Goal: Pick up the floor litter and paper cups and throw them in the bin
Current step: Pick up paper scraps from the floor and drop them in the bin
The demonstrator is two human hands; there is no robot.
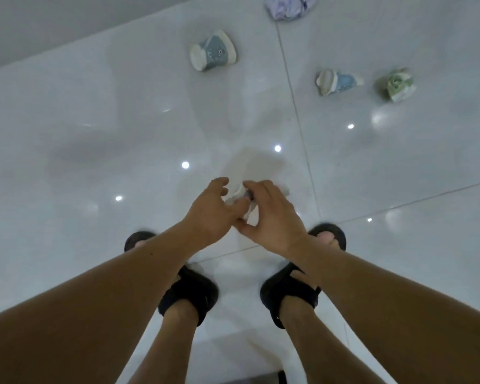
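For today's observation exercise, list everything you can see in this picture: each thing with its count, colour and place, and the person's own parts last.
Paper cups: three on the floor, all lying crushed or tipped. A grey-blue cup at top centre, a light blue cup at upper right, a green cup just right of it.
Crumpled litter: one pale lilac bundle, top edge, partly cut off.
White piece: one, between the hands; too hidden to identify.
Floor: glossy white tiles with grey joints and light reflections.
Sandals: two, black, a left sandal and a right sandal, lower centre.
Hands: left hand and right hand, both closing on the white piece, bare forearms.
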